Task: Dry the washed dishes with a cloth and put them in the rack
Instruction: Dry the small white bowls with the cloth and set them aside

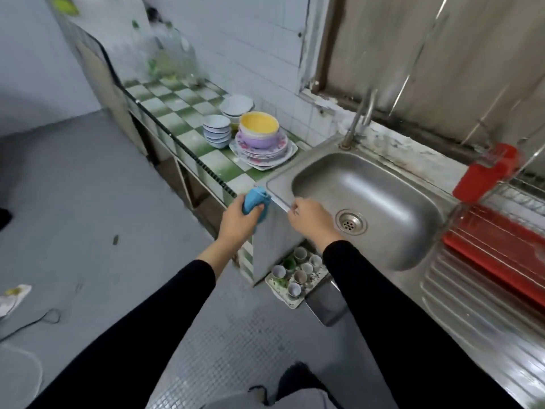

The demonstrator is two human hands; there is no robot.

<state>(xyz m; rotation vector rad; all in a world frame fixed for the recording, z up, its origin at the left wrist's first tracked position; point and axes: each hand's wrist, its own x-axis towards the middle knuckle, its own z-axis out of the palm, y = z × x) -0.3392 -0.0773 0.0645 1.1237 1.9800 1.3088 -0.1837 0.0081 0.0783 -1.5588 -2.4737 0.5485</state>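
A green-and-white checked tile worktop [188,125] meets a smooth steel sink [383,178] below white wall tiles. Our left hand [236,221] has its fingers wrapped round a crumpled blue cloth [256,199] at the worktop's edge. Our right hand [309,222] curls at the sink's rim, and we cannot tell whether it holds anything. The stacked plates and bowls [259,143] sit farther back, and the red rack [495,246] stands right of the sink.

Cloth [256,199], gripped in the fingers [259,206] of the left hand [237,221]: plain light blue.
Counter [188,125], beyond those fingers: green-and-white check.
Further beyond: yellow bowl [259,125], lilac bowl [259,140], floral-printed plates [265,157], white bowls [216,131] trimmed blue.
Sink [368,184], right of the fingers: steel grey.
Rack tray [495,255], far right: red.
Sleeves [165,305]: black.
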